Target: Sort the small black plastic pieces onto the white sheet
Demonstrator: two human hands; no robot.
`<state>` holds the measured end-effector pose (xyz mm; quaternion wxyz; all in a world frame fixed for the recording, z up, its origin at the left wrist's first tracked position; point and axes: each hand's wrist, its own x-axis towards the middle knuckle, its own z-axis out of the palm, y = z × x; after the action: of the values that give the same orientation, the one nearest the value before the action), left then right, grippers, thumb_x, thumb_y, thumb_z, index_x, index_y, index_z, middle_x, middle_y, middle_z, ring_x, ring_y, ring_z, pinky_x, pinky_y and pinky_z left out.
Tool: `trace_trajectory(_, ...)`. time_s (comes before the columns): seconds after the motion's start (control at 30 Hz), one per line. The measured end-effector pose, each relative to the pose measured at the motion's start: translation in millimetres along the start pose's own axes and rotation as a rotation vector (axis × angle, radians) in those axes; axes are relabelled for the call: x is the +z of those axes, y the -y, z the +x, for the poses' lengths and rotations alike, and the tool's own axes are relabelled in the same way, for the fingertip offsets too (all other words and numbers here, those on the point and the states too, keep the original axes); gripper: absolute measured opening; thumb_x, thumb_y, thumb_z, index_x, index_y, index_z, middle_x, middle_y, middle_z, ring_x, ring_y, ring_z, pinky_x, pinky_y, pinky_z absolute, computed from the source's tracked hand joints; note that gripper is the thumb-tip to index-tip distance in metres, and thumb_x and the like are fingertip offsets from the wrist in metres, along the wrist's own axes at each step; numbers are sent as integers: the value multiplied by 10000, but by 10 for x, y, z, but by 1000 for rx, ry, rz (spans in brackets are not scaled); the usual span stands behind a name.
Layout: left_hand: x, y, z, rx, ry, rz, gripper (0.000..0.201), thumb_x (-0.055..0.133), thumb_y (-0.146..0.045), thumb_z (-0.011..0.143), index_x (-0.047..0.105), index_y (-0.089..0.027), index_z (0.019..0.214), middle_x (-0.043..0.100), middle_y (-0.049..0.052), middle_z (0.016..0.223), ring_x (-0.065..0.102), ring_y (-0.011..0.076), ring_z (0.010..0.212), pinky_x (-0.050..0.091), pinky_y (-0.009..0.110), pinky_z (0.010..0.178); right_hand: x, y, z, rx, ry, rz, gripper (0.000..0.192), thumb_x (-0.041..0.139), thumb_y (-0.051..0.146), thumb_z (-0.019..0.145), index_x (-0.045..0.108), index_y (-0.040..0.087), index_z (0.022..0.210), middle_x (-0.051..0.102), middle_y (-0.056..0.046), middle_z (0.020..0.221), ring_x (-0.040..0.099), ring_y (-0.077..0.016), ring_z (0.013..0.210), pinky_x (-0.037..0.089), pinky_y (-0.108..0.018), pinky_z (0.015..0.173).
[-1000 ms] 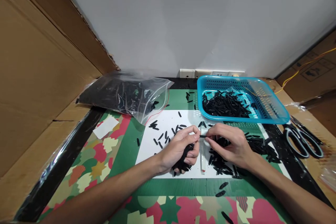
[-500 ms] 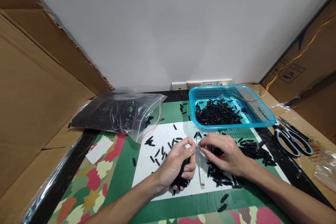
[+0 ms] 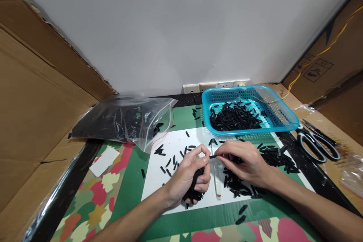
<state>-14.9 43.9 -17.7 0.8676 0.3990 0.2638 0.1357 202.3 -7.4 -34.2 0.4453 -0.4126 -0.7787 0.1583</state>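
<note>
My left hand [image 3: 195, 174] is closed round a bunch of small black strips [image 3: 195, 189], which stick out below its curled fingers. Between its thumb and forefinger it also pinches one end of a single black strip [image 3: 212, 156]. The fingertips of my right hand [image 3: 241, 159] pinch the other end of that strip. Beneath the hands lies a white sheet [image 3: 153, 181] with loose black strips [image 3: 170, 164] scattered on its left part. Right of the hands is a pile of the same strips [image 3: 276, 157]. A slim clear stick with a red end [image 3: 217, 183] lies between the hands.
A blue basket [image 3: 252, 133] holding many black strips stands behind my right hand. A zip bag [image 3: 121, 121] filled with dark pieces lies at the left. Scissors [image 3: 317, 145] rest at the right. A cardboard wall [image 3: 42, 83] rises at left, and cardboard [image 3: 334, 79] at right.
The strip between my fingertips now shows a plain black side, where it showed lighter marks before. Both hands keep nearly the same place; the view has shifted slightly.
</note>
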Motion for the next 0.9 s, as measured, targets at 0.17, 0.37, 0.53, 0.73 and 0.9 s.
trace_trajectory(0.17, 20, -39, 4, -43, -25, 18, 223, 547, -438, 1004, 396, -275, 1002, 390, -108, 564, 260, 48, 423, 177, 102, 401, -10, 44, 26, -15, -14, -71, 94, 614, 105, 980, 652, 178, 1027, 711, -50, 838, 649, -151, 722, 487, -260, 656)
trace_trajectory(0.37, -9, -95, 45, -89, -85, 16, 272, 540, -529, 996, 440, -294, 1092, 399, -99, 591, 265, 56, 446, 175, 100, 401, -327, -76, 121, -216, -174, -516, 206, 636, 45, 908, 644, 206, 1037, 736, -59, 838, 660, -197, 749, 516, -331, 692)
trace_trajectory(0.53, 21, -92, 32, -72, -113, 50, 383, 520, -636, 968, 493, -291, 1130, 400, -83, 604, 280, 74, 461, 165, 115, 386, -515, -170, 213, 27, -414, -632, 237, 594, 80, 950, 676, 229, 1114, 743, -90, 1017, 664, -243, 967, 541, -418, 854)
trace_trajectory(0.73, -2, 28, 62, -12, -98, 2, 600, 403, -759, 950, 432, -307, 1343, 436, -78, 588, 306, 96, 458, 246, 157, 417, -96, 56, 110, -257, -49, -518, 292, 650, 85, 909, 659, 187, 1182, 767, -94, 1031, 650, -239, 895, 506, -390, 749)
trace_trajectory(0.9, 40, 61, 23, 21, -36, 33, 670, 387, -785, 938, 437, -270, 1364, 431, -67, 607, 323, 111, 514, 303, 193, 476, 166, 257, 46, -231, 120, -302, 278, 635, 159, 970, 644, 174, 1247, 767, -86, 1058, 641, -217, 903, 519, -370, 768)
